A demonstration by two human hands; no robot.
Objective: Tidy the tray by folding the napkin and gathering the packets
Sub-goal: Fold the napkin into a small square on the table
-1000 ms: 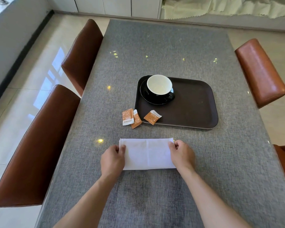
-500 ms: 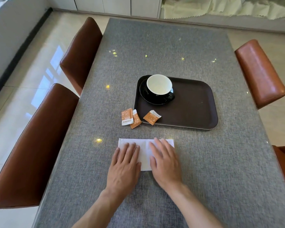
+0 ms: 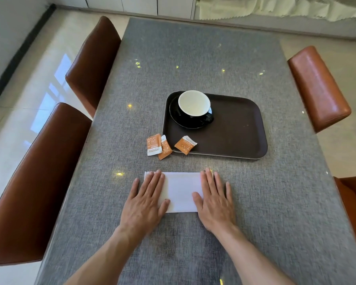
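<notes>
A folded white napkin point(image 3: 182, 191) lies flat on the grey table in front of me. My left hand point(image 3: 147, 199) rests palm down on its left end, fingers spread. My right hand point(image 3: 214, 199) lies flat on its right end. Neither hand grips anything. A dark brown tray point(image 3: 234, 128) sits beyond the napkin. One orange packet point(image 3: 184, 144) lies on the tray's near left corner, overhanging the rim. Two more orange packets point(image 3: 157, 146) lie overlapped on the table just left of the tray.
A black cup with a white inside point(image 3: 194, 104) stands on a black saucer at the tray's far left. Brown leather chairs point(image 3: 37, 182) line the table's left side, and others point(image 3: 316, 87) stand at the right.
My hands have slid apart from the napkin's middle to its two ends, pressing it flat. The napkin, packets, tray and cup stay where they were.
</notes>
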